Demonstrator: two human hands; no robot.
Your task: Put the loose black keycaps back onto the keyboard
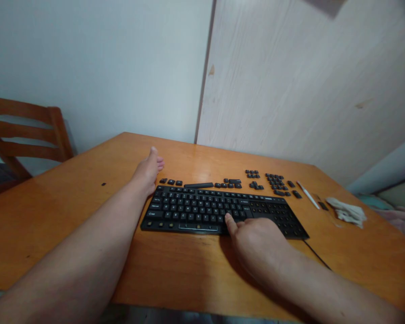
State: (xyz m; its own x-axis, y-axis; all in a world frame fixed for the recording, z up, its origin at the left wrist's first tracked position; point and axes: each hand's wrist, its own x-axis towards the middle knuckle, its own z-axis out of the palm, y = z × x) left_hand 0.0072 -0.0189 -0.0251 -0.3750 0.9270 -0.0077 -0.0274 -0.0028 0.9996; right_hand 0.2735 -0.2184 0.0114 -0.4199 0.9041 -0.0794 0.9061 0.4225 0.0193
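The long black plastic keyboard lies flat, its number pad stripped (bottom row partly bare too); loose black plastic keycaps sit grouped beyond it.

Right hand on black keyboard, left hand beside it, loose keycaps behind

L hand & R hand both bare, w/ bare L forearm & R forearm broad nr elbow, narrowing twd wrist, plus tiny dark spot on R forearm.
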